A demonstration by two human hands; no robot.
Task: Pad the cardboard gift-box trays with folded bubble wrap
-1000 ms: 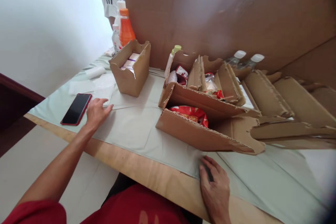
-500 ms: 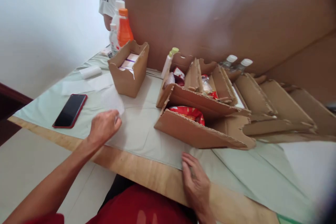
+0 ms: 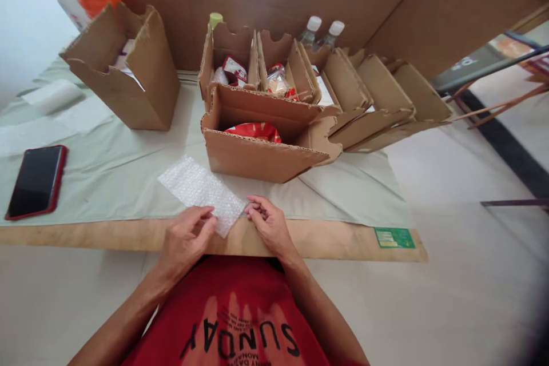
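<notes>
Pinching the bubble wrap sheet (image 3: 201, 191) at its near corner, left hand (image 3: 185, 238) and right hand (image 3: 269, 224) held it flat on the tabletop (image 3: 107, 234). Both grips were closed on the sheet. Positioning step, judged.

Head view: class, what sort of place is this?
Probably a makeshift packing table: both hands, left hand and right hand, touch bubble wrap beside cardboard boxes holding snack packets.
</notes>
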